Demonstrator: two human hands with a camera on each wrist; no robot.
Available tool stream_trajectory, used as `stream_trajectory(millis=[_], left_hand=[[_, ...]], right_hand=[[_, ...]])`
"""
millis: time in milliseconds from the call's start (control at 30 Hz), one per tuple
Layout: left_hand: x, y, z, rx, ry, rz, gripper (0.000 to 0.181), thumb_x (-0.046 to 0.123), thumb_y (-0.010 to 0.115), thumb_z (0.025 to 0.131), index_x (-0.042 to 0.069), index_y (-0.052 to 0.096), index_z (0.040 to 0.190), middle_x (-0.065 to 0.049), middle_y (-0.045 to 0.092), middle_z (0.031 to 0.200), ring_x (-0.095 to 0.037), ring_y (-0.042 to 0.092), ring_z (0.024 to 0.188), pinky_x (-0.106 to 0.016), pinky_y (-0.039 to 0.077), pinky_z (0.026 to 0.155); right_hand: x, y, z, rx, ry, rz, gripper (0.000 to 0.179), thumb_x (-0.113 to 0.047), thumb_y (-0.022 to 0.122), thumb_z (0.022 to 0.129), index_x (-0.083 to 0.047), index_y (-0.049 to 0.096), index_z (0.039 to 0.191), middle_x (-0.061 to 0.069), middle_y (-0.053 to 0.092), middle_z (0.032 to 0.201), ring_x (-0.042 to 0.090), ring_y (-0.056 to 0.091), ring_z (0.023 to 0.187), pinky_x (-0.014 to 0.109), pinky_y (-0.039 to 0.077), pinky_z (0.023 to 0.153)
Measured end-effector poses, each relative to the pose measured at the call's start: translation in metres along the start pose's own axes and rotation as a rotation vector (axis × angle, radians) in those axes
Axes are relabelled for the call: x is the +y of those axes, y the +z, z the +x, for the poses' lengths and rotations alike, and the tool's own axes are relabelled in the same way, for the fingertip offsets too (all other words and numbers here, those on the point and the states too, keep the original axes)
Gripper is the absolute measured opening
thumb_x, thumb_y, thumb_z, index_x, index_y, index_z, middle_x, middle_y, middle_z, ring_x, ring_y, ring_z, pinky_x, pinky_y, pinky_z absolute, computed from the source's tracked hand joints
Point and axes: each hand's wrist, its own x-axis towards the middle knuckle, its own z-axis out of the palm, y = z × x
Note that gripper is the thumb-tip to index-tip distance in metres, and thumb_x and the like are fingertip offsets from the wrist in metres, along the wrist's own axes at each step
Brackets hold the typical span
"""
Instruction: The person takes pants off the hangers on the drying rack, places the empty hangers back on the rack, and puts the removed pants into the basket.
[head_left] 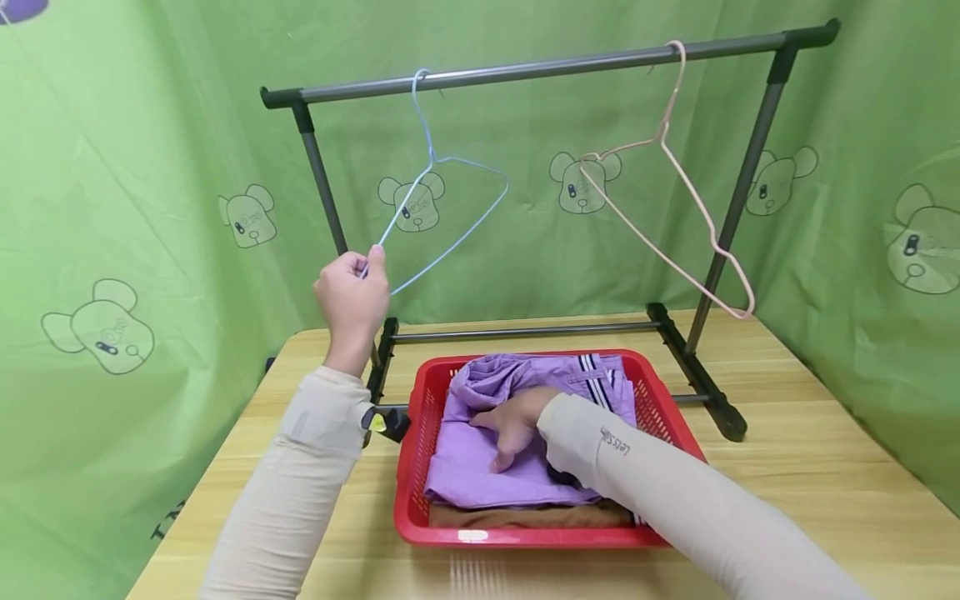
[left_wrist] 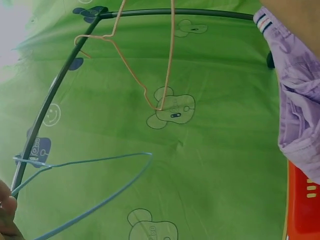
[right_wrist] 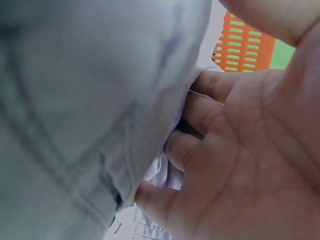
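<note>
My left hand [head_left: 352, 296] grips the left shoulder of a light blue wire hanger [head_left: 431, 157], whose hook is over the rack's bar. The blue hanger [left_wrist: 100, 201] tilts toward me, and only a bit of that hand's fingers [left_wrist: 7, 210] shows in the left wrist view. Down in the red basket, my right hand [head_left: 517, 421] lies on a folded purple garment [head_left: 472, 467] with striped trim. Seen from the right wrist, its fingers [right_wrist: 205, 112] reach in behind a fold of the cloth [right_wrist: 100, 100], thumb held apart; the fingertips are hidden.
A grey rack bar [head_left: 555, 68] on two posts spans the table's back. From its right part hangs a pink wire hanger [head_left: 664, 132]. The red basket [head_left: 540, 536] stands in front, brown cloth [head_left: 517, 517] beneath the purple garment. Green printed curtain [head_left: 187, 125] surrounds the wooden table [head_left: 810, 467].
</note>
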Motion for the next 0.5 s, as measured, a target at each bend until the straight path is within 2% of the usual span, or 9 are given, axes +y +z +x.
stream_trajectory(millis=[133,300,500], left_hand=[[-0.0042,0.0003,-0.0013,-0.018,-0.009,-0.007,0.029,0.024,0.06,0.096,0.001,0.066,0.08,-0.002,0.053,0.062,-0.017,0.045,0.055,-0.029,0.038,0.056],[-0.0069,-0.002,-0.0037,-0.057,0.018,0.005,0.025,0.023,0.061,0.096,0.0,0.069,0.091,-0.007,0.059,0.07,-0.019,0.048,0.06,-0.031,0.039,0.06],[-0.0068,-0.0076,-0.0061,-0.098,0.028,-0.001,0.024,0.022,0.063,0.094,0.001,0.068,0.101,-0.011,0.064,0.083,-0.022,0.054,0.072,-0.033,0.043,0.068]], right_hand=[[-0.0005,0.0008,-0.0011,0.001,-0.008,0.012,0.085,-0.036,0.076,0.08,-0.018,0.033,0.151,0.003,0.036,0.153,0.018,0.032,0.138,0.033,0.024,0.112],[0.0019,-0.0012,-0.0027,0.007,-0.013,-0.001,0.084,-0.039,0.076,0.08,-0.019,0.034,0.151,0.003,0.037,0.152,0.018,0.032,0.138,0.034,0.024,0.112],[0.0047,-0.0089,-0.0059,0.032,-0.069,-0.051,0.082,-0.042,0.075,0.08,-0.019,0.038,0.149,0.005,0.046,0.145,0.019,0.04,0.134,0.037,0.029,0.11]])
